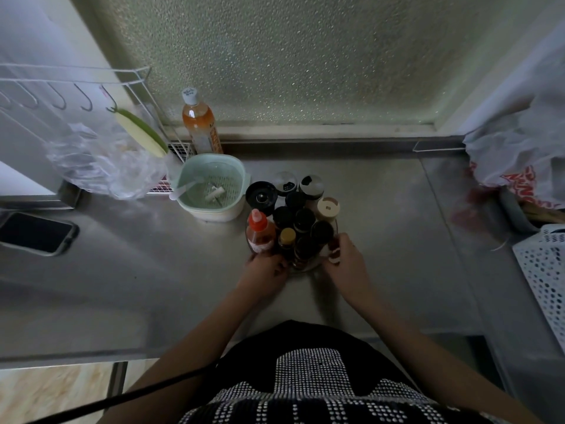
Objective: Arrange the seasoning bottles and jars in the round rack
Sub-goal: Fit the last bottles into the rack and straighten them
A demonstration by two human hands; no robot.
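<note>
A round clear rack (307, 266) stands on the steel counter, crowded with several dark-capped seasoning bottles (302, 220). A red sauce bottle with an orange nozzle (260, 234) stands at its left side, and a small yellow-capped jar (287, 237) sits beside it. A beige-lidded jar (327, 208) is at the right back. A black grinder (261, 195) and two shaker jars (311, 185) stand just behind. My left hand (264, 269) grips the rack's left front edge. My right hand (347, 258) holds its right edge, next to a red-labelled bottle (334, 250).
A pale green strainer bowl (211, 186) sits left of the rack, with an orange drink bottle (200, 122) behind it. A phone (35, 232) lies at far left. A wire rack with hooks (76, 87), plastic bags (519, 154) and a white perforated basket (547, 270) line the sides.
</note>
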